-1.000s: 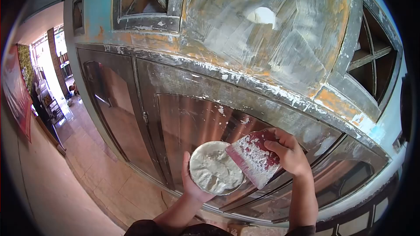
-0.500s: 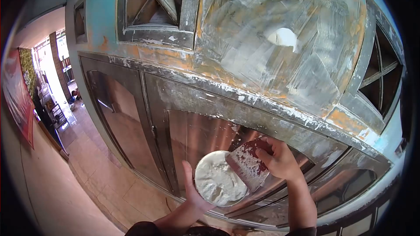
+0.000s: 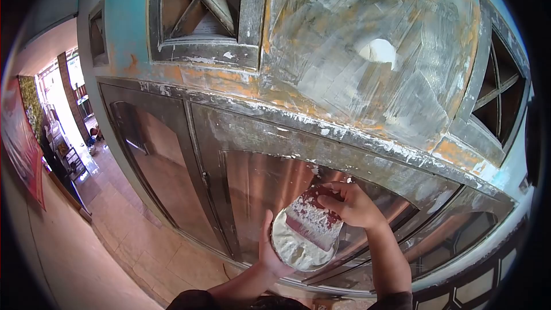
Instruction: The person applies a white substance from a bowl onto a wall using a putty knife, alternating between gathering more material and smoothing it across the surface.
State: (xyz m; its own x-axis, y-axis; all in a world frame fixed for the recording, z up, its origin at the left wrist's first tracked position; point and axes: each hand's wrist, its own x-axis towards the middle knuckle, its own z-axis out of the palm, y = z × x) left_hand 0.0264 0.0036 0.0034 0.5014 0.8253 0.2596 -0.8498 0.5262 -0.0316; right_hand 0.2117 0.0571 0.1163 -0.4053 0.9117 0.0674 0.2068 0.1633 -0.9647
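Note:
My left hand (image 3: 272, 252) holds a round container of white paste (image 3: 301, 251) from its left side and below. In my right hand (image 3: 357, 205) is a flat, dark red scraper (image 3: 314, 218) smeared with white paste, its straight edge over the container's open top. The scraper covers the upper right part of the paste. Whether its edge touches the paste, I cannot tell.
Ahead, a wall panel (image 3: 344, 97) has grey and orange patches and a white spot (image 3: 381, 50). Glass-paned wooden doors (image 3: 258, 178) stand below it. Crossed wooden vents (image 3: 209, 0) flank the panel. A passage with a tiled floor (image 3: 135, 235) runs at left.
The scraper has moved left, further over the container. The container and my left hand have shifted right in view, and the camera view has shifted slightly.

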